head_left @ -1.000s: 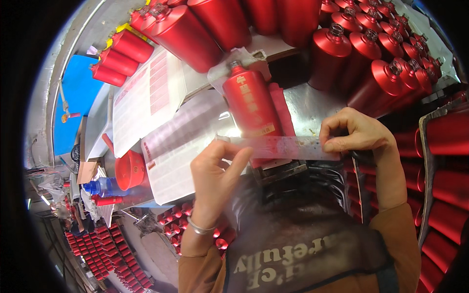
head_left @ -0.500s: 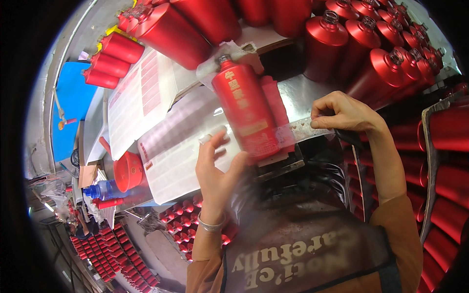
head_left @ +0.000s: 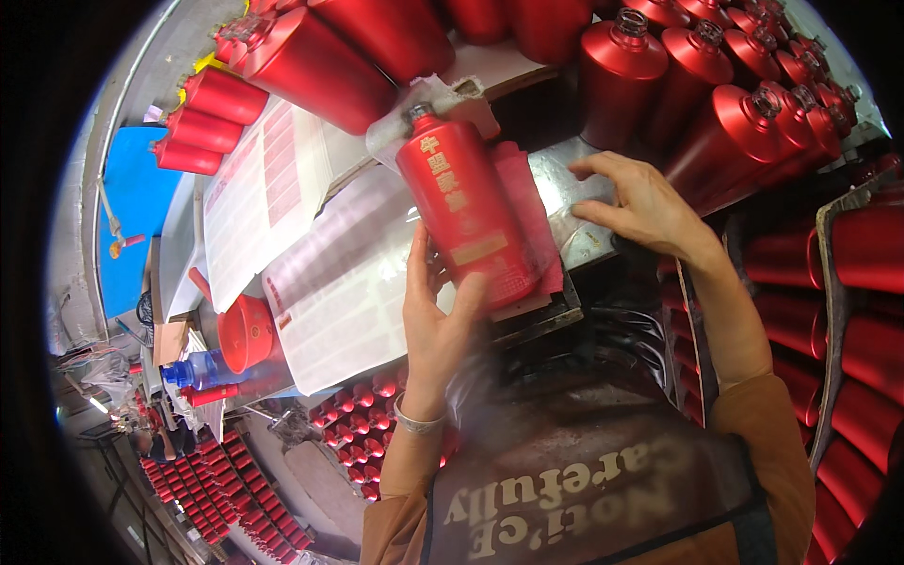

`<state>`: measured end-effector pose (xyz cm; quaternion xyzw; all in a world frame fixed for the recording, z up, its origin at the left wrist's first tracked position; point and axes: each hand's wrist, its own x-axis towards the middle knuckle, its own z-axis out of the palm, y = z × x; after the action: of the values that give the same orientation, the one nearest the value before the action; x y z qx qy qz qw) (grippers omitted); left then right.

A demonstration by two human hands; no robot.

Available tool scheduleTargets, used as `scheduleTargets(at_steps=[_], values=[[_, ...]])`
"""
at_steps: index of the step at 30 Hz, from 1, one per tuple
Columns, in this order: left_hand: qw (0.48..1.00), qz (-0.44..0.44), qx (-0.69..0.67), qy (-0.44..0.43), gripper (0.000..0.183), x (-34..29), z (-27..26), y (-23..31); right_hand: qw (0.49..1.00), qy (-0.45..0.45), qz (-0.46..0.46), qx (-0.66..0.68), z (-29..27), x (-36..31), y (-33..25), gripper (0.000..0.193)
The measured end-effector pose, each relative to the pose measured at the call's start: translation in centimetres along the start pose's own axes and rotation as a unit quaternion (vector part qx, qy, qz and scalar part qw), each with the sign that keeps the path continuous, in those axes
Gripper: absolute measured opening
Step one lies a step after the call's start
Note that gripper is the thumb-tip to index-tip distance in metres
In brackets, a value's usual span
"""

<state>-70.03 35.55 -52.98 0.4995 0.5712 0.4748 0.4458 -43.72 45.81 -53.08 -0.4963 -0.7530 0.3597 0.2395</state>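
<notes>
Two bare hands work at the middle of the frame, above a dark apron [head_left: 603, 471] that fills the lower edge. Nearest, the left hand [head_left: 435, 325] rises from the lower centre with a silver bangle [head_left: 417, 422] on its wrist; its fingers [head_left: 468, 299] are spread and curled against the bottom end of a red bottle [head_left: 466, 207], cupping it from below and from the left rather than closing around it. That bottle lies on a metal stand [head_left: 556, 184] just above the hand, over a red cloth [head_left: 527, 202] that shows at its right side. Its long axis runs from the base at the lower right, by the fingertips, up to the neck at the upper left. The left hand is thus the one in contact, and the bottle stretches away from it toward the top of the frame.

To the right of the bottle, the right hand [head_left: 645, 202] is open, fingers stretched toward the left and pressed flat on a clear strip on the stand, close beside the bottle but apart from it.

Left of centre lie large white printed sheets [head_left: 330, 282], with a red tub [head_left: 247, 331] and a blue bottle [head_left: 193, 372] at the lower left. Farther off, rows of red bottles [head_left: 716, 85] crowd the upper right and the top edge, and more red ones [head_left: 202, 122] stand at the upper left beside a blue surface [head_left: 132, 217].
</notes>
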Motion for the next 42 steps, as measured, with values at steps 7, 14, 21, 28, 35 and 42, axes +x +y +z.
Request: scheduleTargets(at_steps=[7,14,21,28,35,42], values=[[1.000,-0.001,-0.001,-0.011,0.086,-0.1,0.1,-0.3,0.971,-0.043,0.004,0.236,5.3,-1.8,-3.3,0.074],[0.999,-0.008,-0.017,-0.027,0.087,0.0,-0.2,-1.9,0.980,0.033,-0.034,0.194,6.5,-2.2,-4.8,0.071],[0.999,-0.005,-0.025,-0.031,0.091,-0.1,-0.3,-2.5,0.984,0.043,-0.036,0.168,6.6,-2.4,-4.7,0.073],[0.998,-0.008,-0.047,-0.029,0.090,-0.1,-0.1,-2.1,0.982,0.030,-0.030,0.186,6.7,-2.5,-4.7,0.071],[0.997,-0.021,-0.068,-0.018,0.086,-0.2,0.2,-1.7,0.981,0.033,-0.031,0.191,7.0,-2.5,-4.6,0.071],[0.996,-0.019,-0.079,-0.026,0.087,-0.2,-0.1,-2.1,0.982,0.037,-0.032,0.182,7.0,-2.6,-4.6,0.072]])
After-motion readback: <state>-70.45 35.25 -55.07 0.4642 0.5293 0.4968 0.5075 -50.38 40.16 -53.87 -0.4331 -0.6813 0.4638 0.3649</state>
